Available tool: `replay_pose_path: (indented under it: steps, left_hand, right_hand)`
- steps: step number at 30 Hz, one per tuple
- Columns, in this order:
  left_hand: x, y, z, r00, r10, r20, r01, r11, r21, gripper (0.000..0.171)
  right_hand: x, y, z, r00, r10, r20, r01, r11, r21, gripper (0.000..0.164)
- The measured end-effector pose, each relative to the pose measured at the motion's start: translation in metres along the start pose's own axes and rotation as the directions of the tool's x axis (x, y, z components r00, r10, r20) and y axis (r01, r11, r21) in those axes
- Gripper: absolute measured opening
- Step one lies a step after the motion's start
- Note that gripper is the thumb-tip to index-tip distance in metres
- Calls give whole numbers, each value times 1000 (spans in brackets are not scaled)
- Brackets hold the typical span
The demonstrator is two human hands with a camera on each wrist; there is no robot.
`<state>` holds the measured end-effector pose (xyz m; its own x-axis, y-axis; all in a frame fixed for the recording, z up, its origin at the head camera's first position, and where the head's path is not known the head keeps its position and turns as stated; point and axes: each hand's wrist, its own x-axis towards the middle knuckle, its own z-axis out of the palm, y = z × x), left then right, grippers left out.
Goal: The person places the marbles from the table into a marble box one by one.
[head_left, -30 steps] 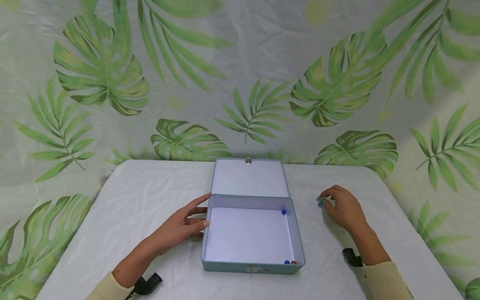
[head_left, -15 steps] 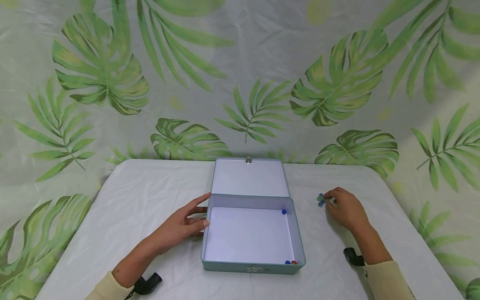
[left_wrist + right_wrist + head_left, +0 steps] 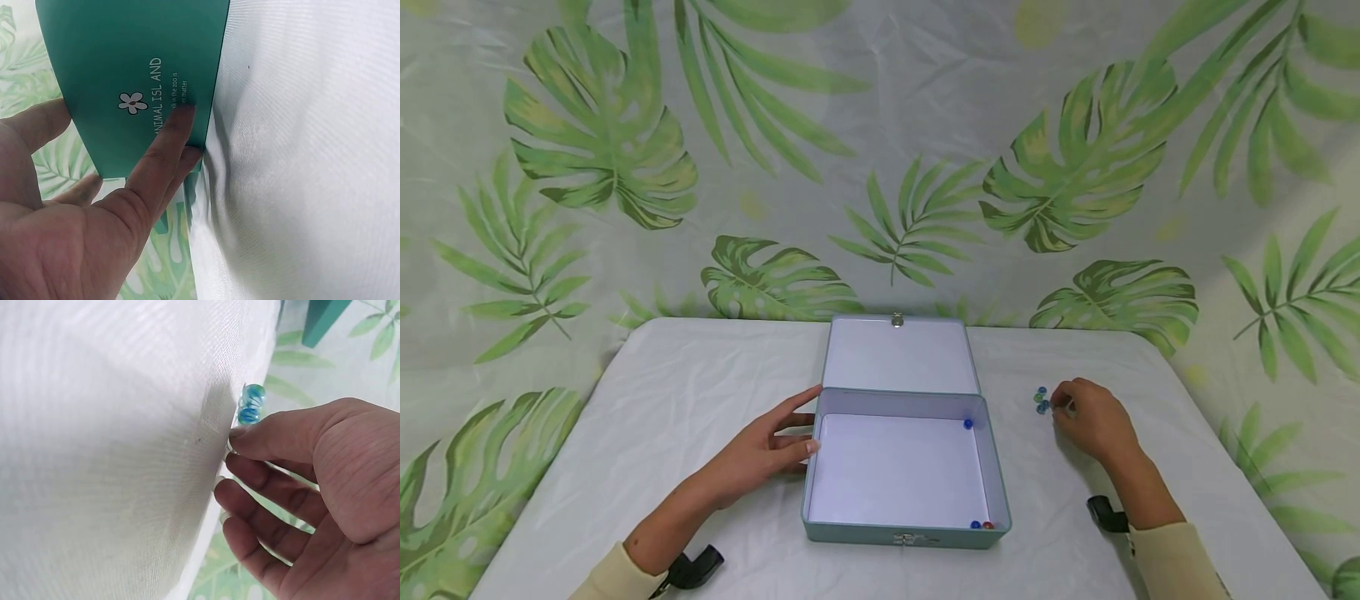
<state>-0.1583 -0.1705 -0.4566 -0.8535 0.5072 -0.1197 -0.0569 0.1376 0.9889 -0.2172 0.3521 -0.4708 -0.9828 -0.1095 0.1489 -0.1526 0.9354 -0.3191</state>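
With my left hand (image 3: 760, 457) straight-fingered against the tin box (image 3: 850, 534), my right hand (image 3: 1093, 421), curled on something or nothing, I can't tell, should pinch gently lest the glass marbles (image 3: 1042, 407) just left of it on the worktop (image 3: 722, 367) scatter.

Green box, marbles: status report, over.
Left hand touching the box on its left side. Right hand beside loose marbles outside, unclear whether pinching one. Three marbles inside. Lid open; right wall between loose marbles and interior.
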Motion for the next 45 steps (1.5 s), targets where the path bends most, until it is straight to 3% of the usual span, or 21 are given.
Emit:
replay_pose_path:
  steps: [15, 23, 32, 40, 45]
  left_hand:
    - [0, 1, -1, 1000, 9, 9, -9, 1000, -11, 80]
    - [0, 1, -1, 1000, 6, 10, -6, 1000, -10, 80]
    - [0, 1, -1, 1000, 7, 10, -6, 1000, -7, 80]
    - [0, 1, -1, 1000, 10, 13, -10, 1000, -7, 80]
    - [0, 2, 0, 1000, 1, 12, -1, 1000, -15, 80]
  right_hand:
    - [-3, -9, -10, 998, -54, -42, 54, 999, -2, 13]
    - [-9, -35, -23, 986, -142, -87, 144, 989, 16, 15]
    - [-17, -65, -30, 944, -272, -188, 285, 958, 44, 20]
    - [-26, -92, -34, 942, -295, -159, 312, 946, 91, 22]
    - [-31, -106, -28, 929, -336, -156, 355, 928, 117, 26]
